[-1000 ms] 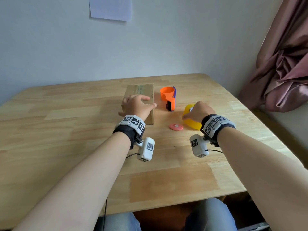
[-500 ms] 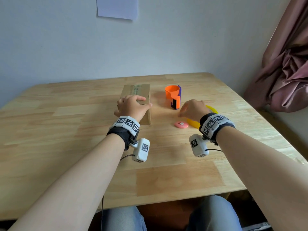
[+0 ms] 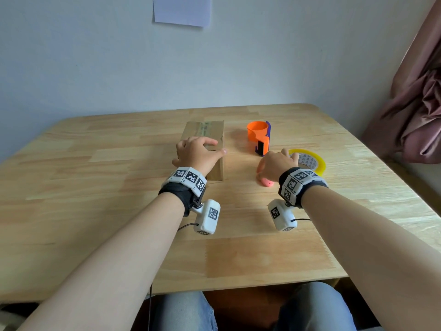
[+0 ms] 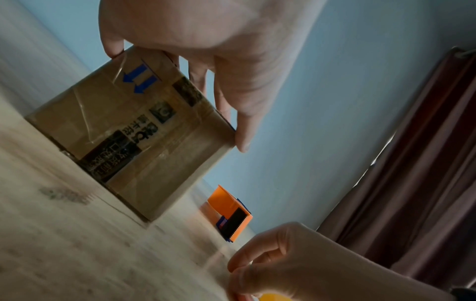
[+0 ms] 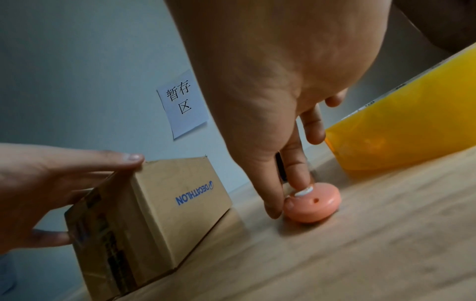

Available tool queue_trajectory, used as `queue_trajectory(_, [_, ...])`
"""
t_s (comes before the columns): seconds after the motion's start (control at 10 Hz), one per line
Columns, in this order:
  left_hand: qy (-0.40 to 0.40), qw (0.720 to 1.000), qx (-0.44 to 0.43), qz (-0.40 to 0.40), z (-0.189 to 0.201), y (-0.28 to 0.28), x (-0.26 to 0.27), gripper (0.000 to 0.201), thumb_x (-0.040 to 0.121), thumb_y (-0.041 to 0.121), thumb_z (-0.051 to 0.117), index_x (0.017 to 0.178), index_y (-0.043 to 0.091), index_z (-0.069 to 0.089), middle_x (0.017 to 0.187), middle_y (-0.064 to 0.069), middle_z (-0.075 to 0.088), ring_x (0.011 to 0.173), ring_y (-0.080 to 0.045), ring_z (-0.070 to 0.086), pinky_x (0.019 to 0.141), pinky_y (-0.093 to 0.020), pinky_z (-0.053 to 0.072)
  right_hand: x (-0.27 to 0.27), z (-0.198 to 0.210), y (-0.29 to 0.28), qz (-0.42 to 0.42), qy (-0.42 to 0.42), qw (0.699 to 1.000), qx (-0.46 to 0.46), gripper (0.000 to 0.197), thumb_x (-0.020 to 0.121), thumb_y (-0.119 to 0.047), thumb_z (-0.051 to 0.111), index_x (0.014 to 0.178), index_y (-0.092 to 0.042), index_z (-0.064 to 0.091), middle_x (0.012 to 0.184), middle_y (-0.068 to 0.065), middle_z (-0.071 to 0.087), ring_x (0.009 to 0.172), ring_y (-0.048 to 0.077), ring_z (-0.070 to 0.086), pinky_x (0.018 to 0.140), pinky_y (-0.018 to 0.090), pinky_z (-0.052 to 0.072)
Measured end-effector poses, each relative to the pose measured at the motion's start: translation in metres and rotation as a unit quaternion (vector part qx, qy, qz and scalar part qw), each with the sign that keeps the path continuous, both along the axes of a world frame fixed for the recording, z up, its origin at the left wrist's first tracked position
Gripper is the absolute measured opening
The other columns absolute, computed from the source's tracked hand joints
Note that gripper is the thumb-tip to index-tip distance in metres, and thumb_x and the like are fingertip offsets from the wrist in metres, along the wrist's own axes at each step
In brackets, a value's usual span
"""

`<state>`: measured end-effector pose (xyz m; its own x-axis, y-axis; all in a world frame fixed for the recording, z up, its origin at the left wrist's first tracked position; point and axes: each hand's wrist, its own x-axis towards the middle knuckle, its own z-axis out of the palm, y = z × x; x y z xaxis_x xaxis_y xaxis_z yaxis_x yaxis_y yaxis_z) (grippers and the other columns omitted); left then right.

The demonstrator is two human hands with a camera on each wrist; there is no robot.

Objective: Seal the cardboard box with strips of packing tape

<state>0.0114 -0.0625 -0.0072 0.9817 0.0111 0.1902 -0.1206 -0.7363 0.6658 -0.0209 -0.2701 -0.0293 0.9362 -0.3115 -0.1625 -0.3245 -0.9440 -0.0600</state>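
Observation:
A brown cardboard box [image 3: 205,132] lies on the wooden table [image 3: 95,187], with old clear tape along its top. My left hand [image 3: 199,155] grips its near end from above, thumb on the right edge and fingers on the left side [image 4: 134,138]. A yellow roll of packing tape [image 3: 319,163] lies flat to the right. Beside it, my right hand [image 3: 274,163] reaches down and pinches a small pink disc [image 5: 314,205] with its fingertips, on the table between the box [image 5: 165,203] and the roll [image 5: 401,132].
An orange and purple tape cutter [image 3: 259,132] stands behind my right hand, between box and roll. A paper note [image 3: 182,10] hangs on the wall. A pink curtain [image 3: 417,103] hangs at the right. The table's front edge is near my lap.
My right hand let go of the yellow roll, which now lies flat, and moved left onto the pink disc. The left hand has stayed on the box.

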Motion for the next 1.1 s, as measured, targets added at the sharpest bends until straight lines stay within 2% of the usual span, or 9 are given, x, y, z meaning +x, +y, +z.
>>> queue_trajectory(0.2, [0.011,1.0,0.016,0.013,-0.001,-0.006,0.006,0.032,0.072,0.057,0.075,0.099,0.041,0.071,0.134,0.014,0.055,0.14,-0.021,0.029,0.103,-0.05,0.028,0.009,0.003,-0.004,0.017,0.027,0.999,0.002,0.046,0.048,-0.016,0.073,0.094,-0.026,0.074,0.101,0.003,0.066,0.117,0.032,0.046,0.105,0.056,0.027])
queue_trajectory(0.3, [0.013,0.999,0.022,0.021,-0.001,-0.008,0.008,0.031,0.07,0.057,0.074,0.098,0.041,0.07,0.134,0.017,0.053,0.14,-0.02,0.029,0.103,-0.05,0.027,0.014,0.005,-0.009,0.013,-0.088,0.995,0.048,0.021,0.079,-0.032,0.072,0.099,-0.027,0.076,0.11,0.005,0.067,0.114,0.032,0.055,0.106,0.052,0.036])
queue_trajectory(0.4, [0.017,0.999,0.025,0.019,-0.002,-0.008,0.012,0.032,0.069,0.06,0.073,0.095,0.042,0.069,0.133,0.018,0.052,0.139,-0.02,0.029,0.104,-0.051,0.028,0.027,0.017,-0.014,0.031,-0.203,0.975,0.089,0.022,0.091,-0.027,0.059,0.104,-0.03,0.076,0.135,0.007,0.05,0.116,0.038,0.05,0.101,0.044,0.045])
queue_trajectory(0.5, [0.017,0.999,0.026,0.018,-0.002,-0.007,0.015,0.033,0.069,0.06,0.073,0.095,0.042,0.069,0.132,0.018,0.051,0.139,-0.021,0.027,0.103,-0.051,0.027,0.046,0.029,-0.017,0.057,-0.136,0.984,0.096,0.033,0.091,-0.018,0.053,0.115,-0.026,0.075,0.155,0.007,0.032,0.139,0.032,0.038,0.117,0.044,0.024])
queue_trajectory(0.6, [0.016,0.999,0.026,0.016,-0.003,-0.008,0.018,0.033,0.069,0.061,0.073,0.095,0.042,0.069,0.131,0.018,0.051,0.139,-0.021,0.027,0.1,-0.05,0.026,0.062,0.028,-0.014,0.072,-0.03,0.993,0.089,0.039,0.095,-0.025,0.057,0.131,-0.016,0.068,0.159,0.011,0.033,0.145,0.032,0.037,0.119,0.042,0.028])
queue_trajectory(0.7, [0.013,1.0,0.023,0.013,-0.006,-0.008,0.02,0.033,0.069,0.064,0.073,0.093,0.043,0.069,0.129,0.019,0.051,0.138,-0.02,0.028,0.099,-0.05,0.026,0.069,0.02,-0.006,0.069,-0.035,0.99,0.121,0.045,0.091,-0.032,0.068,0.125,-0.001,0.068,0.149,0.012,0.047,0.126,0.031,0.057,0.102,0.038,0.048])
queue_trajectory(0.8, [0.005,1.0,0.024,0.007,-0.007,-0.011,0.022,0.033,0.068,0.065,0.074,0.093,0.043,0.069,0.129,0.02,0.052,0.138,-0.02,0.028,0.101,-0.05,0.026,0.067,0.019,0.001,0.073,-0.05,0.983,0.158,0.039,0.091,-0.029,0.067,0.12,-0.004,0.07,0.126,0.013,0.067,0.116,0.031,0.065,0.096,0.039,0.053])
queue_trajectory(1.0, [0.034,0.999,0.042,-0.009,0.006,-0.013,0.015,0.039,0.07,0.068,0.072,0.099,0.043,0.071,0.137,0.016,0.052,0.139,-0.025,0.029,0.103,-0.051,0.026,0.047,0.031,0.008,0.116,-0.071,0.976,0.168,0.034,0.095,-0.03,0.065,0.126,-0.018,0.072,0.137,0.009,0.061,0.117,0.028,0.064,0.096,0.035,0.051])
queue_trajectory(1.1, [0.005,0.999,-0.042,-0.021,0.037,-0.001,0.017,0.032,0.078,0.059,0.071,0.104,0.041,0.072,0.134,0.011,0.056,0.14,-0.03,0.034,0.111,-0.052,0.03,0.039,0.066,0.009,0.112,-0.157,0.951,0.24,0.029,0.096,-0.026,0.066,0.122,-0.02,0.075,0.132,0.003,0.069,0.106,0.022,0.067,0.081,0.027,0.048])
